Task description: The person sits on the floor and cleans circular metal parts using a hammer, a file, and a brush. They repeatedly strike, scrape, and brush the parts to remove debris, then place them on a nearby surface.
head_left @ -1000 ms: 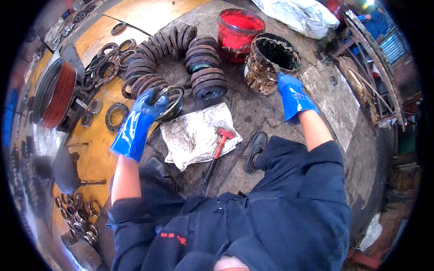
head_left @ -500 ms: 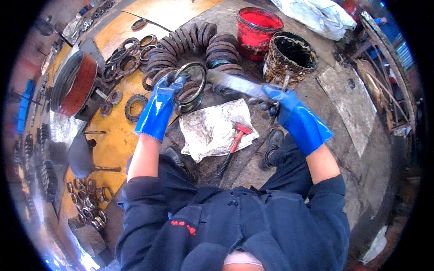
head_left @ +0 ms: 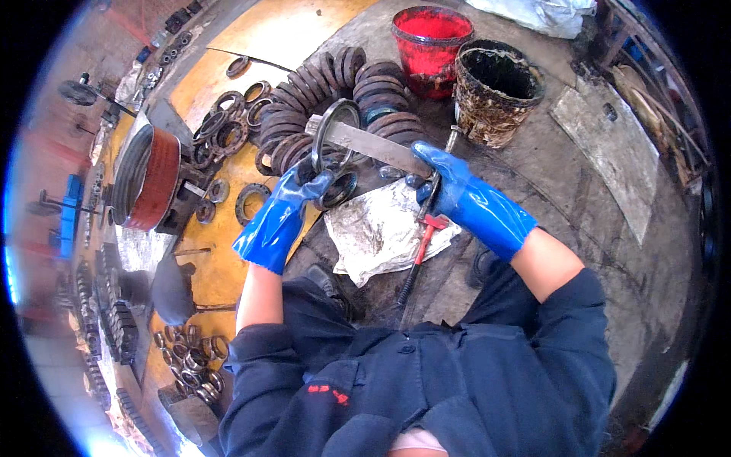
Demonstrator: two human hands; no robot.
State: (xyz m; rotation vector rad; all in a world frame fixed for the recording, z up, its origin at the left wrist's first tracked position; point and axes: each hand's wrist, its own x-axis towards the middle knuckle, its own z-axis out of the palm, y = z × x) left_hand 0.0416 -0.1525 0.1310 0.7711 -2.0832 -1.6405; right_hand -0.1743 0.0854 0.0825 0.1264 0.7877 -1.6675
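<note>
My left hand [head_left: 304,187], in a blue rubber glove, grips a dark metal ring [head_left: 326,141] by its lower edge, tilted nearly on edge. In the matching glove, my right hand [head_left: 445,180] is closed on a flat grey metal bar [head_left: 381,146]. The bar's far end reaches across the ring's opening; whether it touches the rim I cannot tell. A thin metal rod [head_left: 454,137] also passes by my right hand, and how it joins the bar is hidden. Below lie a stained white cloth [head_left: 365,236] and a red-headed hammer [head_left: 423,247].
Rows of dark rings [head_left: 381,95] are stacked beyond my hands. A red bucket [head_left: 432,65] and a grimy bucket [head_left: 499,99] stand behind to the right. On the left are a rust-red drum [head_left: 156,179], loose rings [head_left: 228,137] and a pile of small rings [head_left: 190,358].
The ring has turned more edge-on. The bar, blurred by motion before, now reaches across the ring's opening. The whole view has shifted slightly.
</note>
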